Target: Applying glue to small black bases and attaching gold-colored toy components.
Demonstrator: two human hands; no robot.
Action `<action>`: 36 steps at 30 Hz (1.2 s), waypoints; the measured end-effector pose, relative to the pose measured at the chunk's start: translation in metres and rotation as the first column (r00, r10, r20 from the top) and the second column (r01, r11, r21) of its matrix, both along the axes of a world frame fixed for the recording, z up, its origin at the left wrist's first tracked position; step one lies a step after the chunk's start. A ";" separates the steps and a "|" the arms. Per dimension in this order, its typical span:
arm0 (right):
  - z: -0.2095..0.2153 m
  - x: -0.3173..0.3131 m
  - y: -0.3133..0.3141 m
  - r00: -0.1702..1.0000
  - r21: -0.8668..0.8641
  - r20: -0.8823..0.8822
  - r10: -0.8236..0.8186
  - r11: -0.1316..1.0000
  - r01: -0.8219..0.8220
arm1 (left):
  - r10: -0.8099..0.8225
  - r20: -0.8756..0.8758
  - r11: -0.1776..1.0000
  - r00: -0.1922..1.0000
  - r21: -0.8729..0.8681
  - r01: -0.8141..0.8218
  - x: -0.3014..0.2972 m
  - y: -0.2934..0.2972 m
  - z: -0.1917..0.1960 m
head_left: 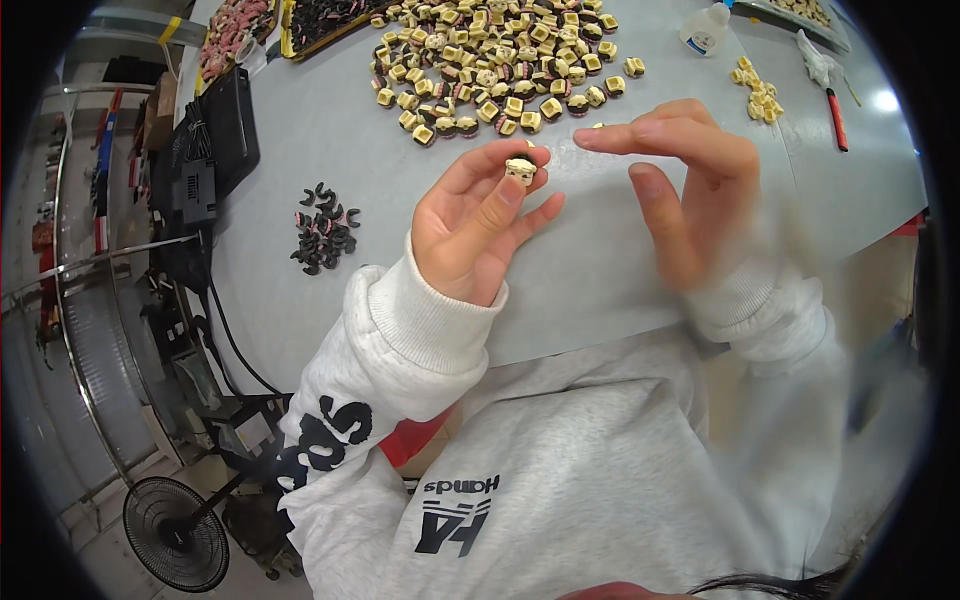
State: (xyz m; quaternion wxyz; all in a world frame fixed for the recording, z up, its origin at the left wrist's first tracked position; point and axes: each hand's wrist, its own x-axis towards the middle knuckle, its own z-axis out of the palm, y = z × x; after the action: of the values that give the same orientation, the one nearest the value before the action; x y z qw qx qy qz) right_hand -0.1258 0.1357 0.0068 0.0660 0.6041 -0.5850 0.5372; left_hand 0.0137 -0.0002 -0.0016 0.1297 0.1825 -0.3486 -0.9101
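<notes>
My left hand pinches a small toy head between thumb and fingers. The piece is cream with a face on it and has a black part on top. To its right hovers my right hand, index finger stretched toward the left and thumb apart, with nothing between them. Just behind that index finger, a bit of a small cream piece shows; most of it is hidden. Beyond both hands spreads a large pile of small cream and black toy heads, some with pink edges.
Left of my left hand lies a heap of black curved pieces. Cream pieces, a white bottle and a red pen are at the right. Trays of pink and black parts stand at the far left.
</notes>
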 end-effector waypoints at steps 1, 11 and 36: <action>0.000 0.000 0.000 1.000 -0.005 0.027 0.013 1.000 -0.013 | 0.002 0.001 1.000 1.000 -0.001 -0.002 0.001 0.000 0.000; -0.002 0.001 0.003 0.993 -0.017 0.116 0.029 0.999 -0.027 | -0.057 -0.114 0.930 0.992 -0.369 0.011 0.005 -0.001 -0.004; -0.002 -0.003 0.008 0.982 -0.055 0.187 -0.031 0.998 0.041 | 0.255 -0.136 0.312 0.957 -0.925 -0.215 -0.012 -0.024 -0.009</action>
State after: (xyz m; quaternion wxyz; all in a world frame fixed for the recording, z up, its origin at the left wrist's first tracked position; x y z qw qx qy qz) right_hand -0.1286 0.1441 0.0047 0.0383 0.5383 -0.5834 0.6069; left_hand 0.0015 -0.0247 -0.0103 0.3346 0.1407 -0.7753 -0.5169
